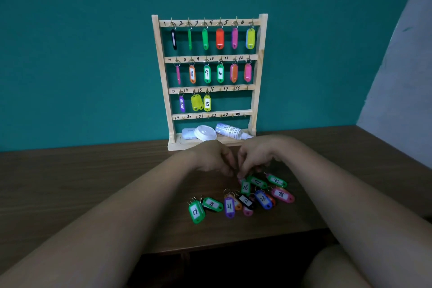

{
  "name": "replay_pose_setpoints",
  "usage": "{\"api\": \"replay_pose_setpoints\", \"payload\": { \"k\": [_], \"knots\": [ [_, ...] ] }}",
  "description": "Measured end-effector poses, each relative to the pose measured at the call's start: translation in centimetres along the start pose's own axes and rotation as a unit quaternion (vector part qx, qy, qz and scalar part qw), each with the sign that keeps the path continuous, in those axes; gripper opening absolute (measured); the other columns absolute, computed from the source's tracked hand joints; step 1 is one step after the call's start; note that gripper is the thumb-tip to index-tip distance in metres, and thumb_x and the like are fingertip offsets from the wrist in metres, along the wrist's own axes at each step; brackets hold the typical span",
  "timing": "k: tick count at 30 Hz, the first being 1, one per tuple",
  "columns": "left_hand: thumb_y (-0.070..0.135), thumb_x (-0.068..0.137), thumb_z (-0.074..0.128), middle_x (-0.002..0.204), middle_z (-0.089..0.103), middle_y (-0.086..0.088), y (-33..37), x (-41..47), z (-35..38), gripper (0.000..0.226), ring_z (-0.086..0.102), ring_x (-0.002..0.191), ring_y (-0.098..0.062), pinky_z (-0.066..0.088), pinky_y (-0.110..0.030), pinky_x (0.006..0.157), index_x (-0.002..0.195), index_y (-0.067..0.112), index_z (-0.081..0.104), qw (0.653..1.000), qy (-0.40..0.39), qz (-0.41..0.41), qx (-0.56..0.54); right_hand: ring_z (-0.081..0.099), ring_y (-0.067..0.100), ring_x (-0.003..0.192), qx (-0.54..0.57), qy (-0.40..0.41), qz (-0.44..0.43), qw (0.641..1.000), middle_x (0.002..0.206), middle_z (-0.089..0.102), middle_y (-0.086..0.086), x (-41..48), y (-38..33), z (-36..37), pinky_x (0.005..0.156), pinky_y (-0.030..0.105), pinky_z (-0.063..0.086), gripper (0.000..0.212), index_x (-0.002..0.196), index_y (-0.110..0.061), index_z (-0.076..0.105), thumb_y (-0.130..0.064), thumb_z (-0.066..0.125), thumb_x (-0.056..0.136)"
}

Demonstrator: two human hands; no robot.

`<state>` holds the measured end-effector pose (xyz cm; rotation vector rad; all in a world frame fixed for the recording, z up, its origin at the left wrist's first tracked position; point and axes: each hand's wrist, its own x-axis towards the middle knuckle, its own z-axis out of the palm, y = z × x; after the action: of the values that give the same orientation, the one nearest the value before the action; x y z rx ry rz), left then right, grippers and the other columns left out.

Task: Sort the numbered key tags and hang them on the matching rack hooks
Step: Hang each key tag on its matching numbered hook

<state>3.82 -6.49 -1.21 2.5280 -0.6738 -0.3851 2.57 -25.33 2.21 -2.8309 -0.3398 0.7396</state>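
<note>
Fingers (244, 169) of right hand (257, 156) reach oblong green plastic tag (245, 187).

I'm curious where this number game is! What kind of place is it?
Probably a work corner in a home or small office. A brown wooden desk stands against a teal wall, with a little wooden key rack on it and a spray bottle lying on the rack's base.

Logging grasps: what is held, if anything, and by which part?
Cannot tell: the left hand and right hand meet fingertips over the ring end of tag 16, hiding any grip.
</note>
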Motion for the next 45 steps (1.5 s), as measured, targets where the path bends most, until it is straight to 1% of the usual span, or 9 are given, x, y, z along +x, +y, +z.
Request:
{"api": "replay_pose_setpoints", "payload": {
  "k": [5, 11, 15, 18, 22, 29, 32, 41, 45],
  "knots": [
    [0.028, 0.08, 0.09, 0.087, 0.073, 0.015, -0.2, 0.4, 0.6, 0.028, 0.066, 0.084, -0.003, 0.048, -0.02, 0.075, 0.106, 0.029, 0.08, 1.0, -0.014, 0.008, -0.011, 0.064, 0.013, 0.078, 0.005, -0.013, 0.005, 1.0, 0.093, 0.074, -0.003, 0.6, 0.1, 0.4, 0.067, 0.029, 0.049, 0.026, 0.109, -0.018, 0.078, -0.033, 0.084, 0.089],
    [0.033, 0.08, 0.091, 0.093, 0.078, 0.011, -0.6, 0.9, 1.2, 0.023, 0.066, 0.086, -0.005, 0.052, -0.025, 0.085, 0.1, 0.028, 0.082, 0.999, 0.001, -0.003, -0.037, 0.062, 0.009, 0.069, 0.038, -0.004, 0.002, 0.999, 0.086, 0.075, -0.005, 0.8, 0.5, 0.5, 0.062, 0.025, 0.047, 0.014, 0.105, -0.02, 0.08, -0.028, 0.078, 0.094],
    [0.034, 0.084, 0.088, 0.094, 0.079, 0.0, -1.0, 1.2, 1.3, 0.018, 0.064, 0.08, -0.009, 0.05, -0.025, 0.075, 0.098, 0.025, 0.083, 0.999, 0.015, -0.008, -0.052, 0.06, 0.008, 0.065, 0.092, 0.036, -0.001, 0.995, 0.081, 0.075, -0.004, 0.7, 0.8, 0.2, 0.055, 0.022, 0.04, 0.009, 0.1, -0.015, 0.08, -0.022, 0.076, 0.096],
    [0.032, 0.087, 0.084, 0.076, 0.072, 0.007, -1.1, 1.2, 1.0, 0.013, 0.061, 0.072, -0.008, 0.045, -0.023, 0.067, 0.094, 0.022, 0.081, 0.998, 0.034, -0.016, -0.057, 0.06, 0.008, 0.062, 0.148, 0.079, -0.01, 0.986, 0.077, 0.074, -0.001, 0.6, 1.2, -0.1, 0.051, 0.022, 0.038, 0.008, 0.09, -0.014, 0.078, -0.019, 0.075, 0.095],
    [0.044, 0.085, 0.085, 0.069, 0.068, 0.01, -0.1, 0.8, 0.8, 0.022, 0.06, 0.068, -0.007, 0.046, -0.023, 0.066, 0.088, 0.024, 0.078, 0.998, 0.011, -0.019, -0.065, 0.06, 0.011, 0.062, 0.192, 0.162, -0.001, 0.968, 0.076, 0.072, 0.002, 0.9, 1.6, -0.3, 0.049, 0.023, 0.039, 0.01, 0.096, -0.007, 0.077, -0.016, 0.075, 0.095],
    [0.064, 0.076, 0.084, 0.094, 0.075, -0.003, 2.3, -0.1, 1.5, 0.046, 0.063, 0.083, -0.013, 0.048, -0.032, 0.075, 0.095, 0.022, 0.077, 0.998, -0.057, -0.013, 0.015, 0.061, 0.013, 0.064, 0.212, 0.205, 0.015, 0.955, 0.076, 0.071, 0.003, 1.1, 1.9, -0.2, 0.05, 0.024, 0.042, 0.004, 0.095, -0.011, 0.073, -0.015, 0.073, 0.096],
    [0.07, 0.076, 0.08, 0.1, 0.072, 0.004, 3.1, -0.2, 2.0, 0.048, 0.064, 0.093, -0.013, 0.05, -0.035, 0.081, 0.096, 0.027, 0.075, 0.995, -0.061, -0.01, 0.083, 0.062, 0.013, 0.064, 0.215, 0.204, 0.023, 0.955, 0.077, 0.071, 0.003, 1.1, 1.9, -0.2, 0.051, 0.024, 0.042, 0.008, 0.099, -0.008, 0.075, -0.015, 0.074, 0.096],
    [0.056, 0.078, 0.085, 0.095, 0.069, 0.012, 2.9, 0.6, 2.8, 0.03, 0.063, 0.093, -0.011, 0.044, -0.028, 0.07, 0.089, 0.031, 0.073, 0.995, -0.036, -0.003, 0.088, 0.064, 0.012, 0.068, 0.22, 0.216, 0.023, 0.951, 0.082, 0.074, 0.002, 1.1, 2.1, -0.1, 0.055, 0.024, 0.045, 0.007, 0.099, -0.009, 0.075, -0.015, 0.072, 0.098],
    [0.047, 0.087, 0.082, 0.085, 0.068, 0.012, 2.8, 0.5, 2.5, 0.018, 0.06, 0.08, -0.006, 0.042, -0.026, 0.066, 0.091, 0.031, 0.075, 0.997, -0.044, -0.002, 0.06, 0.066, 0.012, 0.071, 0.23, 0.22, 0.021, 0.948, 0.085, 0.075, 0.003, 1.1, 2.1, -0.1, 0.058, 0.025, 0.047, 0.006, 0.1, -0.01, 0.075, -0.015, 0.071, 0.1]
  ]
}}
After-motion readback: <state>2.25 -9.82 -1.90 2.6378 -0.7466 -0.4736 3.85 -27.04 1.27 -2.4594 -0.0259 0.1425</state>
